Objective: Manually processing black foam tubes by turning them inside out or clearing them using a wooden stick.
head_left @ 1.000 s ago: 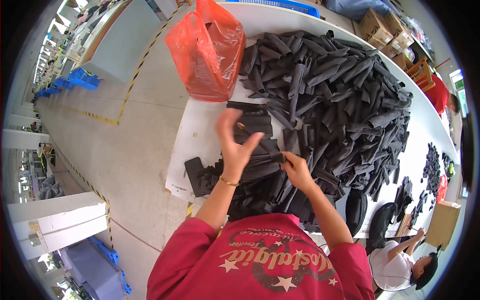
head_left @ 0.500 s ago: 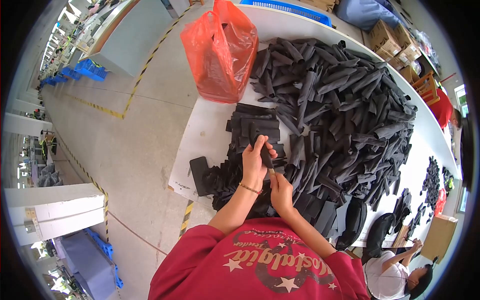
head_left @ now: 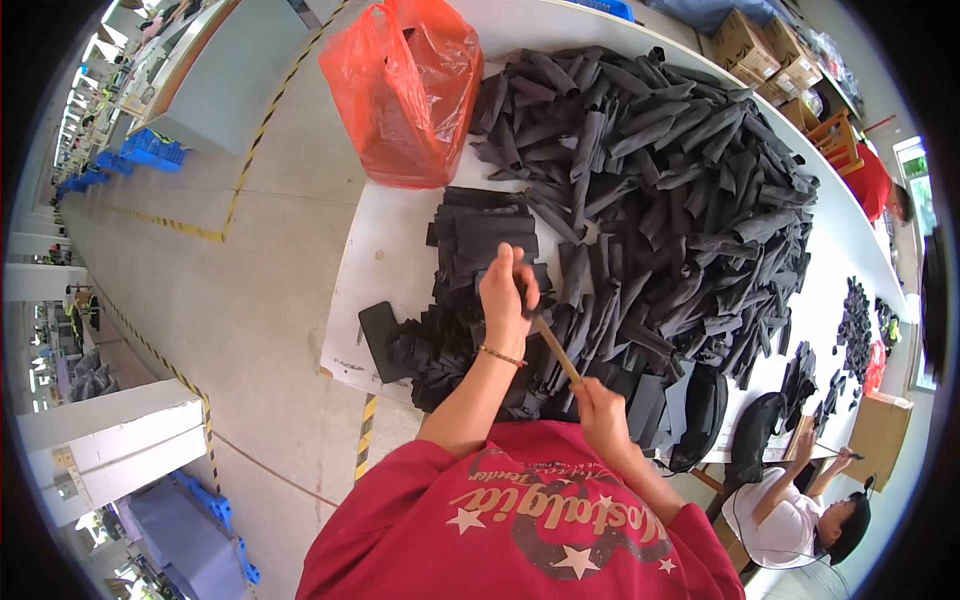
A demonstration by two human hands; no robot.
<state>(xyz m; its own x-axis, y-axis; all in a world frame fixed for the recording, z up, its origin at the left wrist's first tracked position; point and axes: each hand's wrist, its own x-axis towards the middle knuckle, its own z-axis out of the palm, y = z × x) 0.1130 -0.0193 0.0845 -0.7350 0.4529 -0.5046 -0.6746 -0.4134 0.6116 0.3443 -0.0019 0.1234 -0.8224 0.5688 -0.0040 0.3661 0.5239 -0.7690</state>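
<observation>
In front of my chest, my left hand [head_left: 508, 296] is closed around a small black fabric piece [head_left: 529, 309], mostly hidden by the fingers. My right hand [head_left: 602, 412], lower and to the right, grips a flat tan stick [head_left: 559, 353]. The stick slants up to the left, its far end at the black piece. Beneath and beyond the hands lie flattened black fabric pieces [head_left: 487, 232] in overlapping rows. A large heap of rolled black fabric tubes [head_left: 690, 190] spreads over the white table [head_left: 350, 265] to the right.
A red plastic bag [head_left: 405, 120] stands at the table's far left. A black phone-like slab [head_left: 377, 338] lies by the left edge. Black curved pouches [head_left: 704, 418] rest at the right. A co-worker in white [head_left: 785, 520] sits at the lower right, another person in red [head_left: 870, 185] farther off.
My right hand has drawn down and right, away from my left hand, and more of the stick shows. My left hand now covers most of the black piece. The whole view has shifted slightly.
</observation>
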